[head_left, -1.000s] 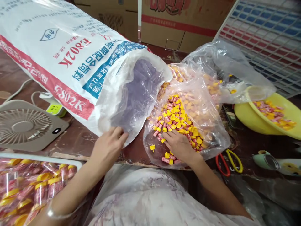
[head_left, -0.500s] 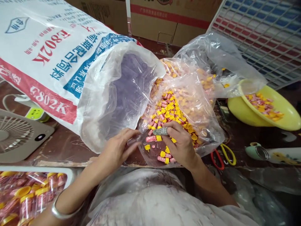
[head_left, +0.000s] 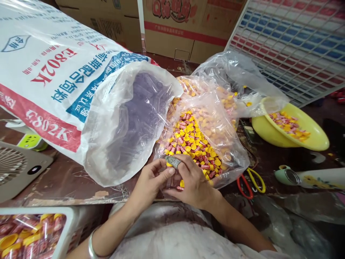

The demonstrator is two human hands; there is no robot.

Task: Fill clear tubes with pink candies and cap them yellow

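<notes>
My left hand [head_left: 151, 181] and my right hand [head_left: 192, 183] meet at the table's front edge, fingers pinched together round a small clear tube with a yellow cap [head_left: 175, 180]. A grey wrap covers my right forefinger. Just behind them lies an open clear bag [head_left: 229, 151] heaped with yellow caps and red-and-white candy pieces [head_left: 194, 140]. To the left a big white printed sack [head_left: 54, 82] lies on its side, its clear liner mouth [head_left: 134, 122] showing empty clear tubes.
A yellow basin [head_left: 272, 135] with more candy stands at right, scissors [head_left: 249, 181] with red and yellow handles beside the bag. A small fan [head_left: 16, 169] sits far left, a white tray of filled tubes [head_left: 32, 230] at lower left. Cardboard boxes [head_left: 183, 25] stand behind.
My right hand came out of the candy bag and my left left the sack's mouth; both drew toward me and joined over a small tube.
</notes>
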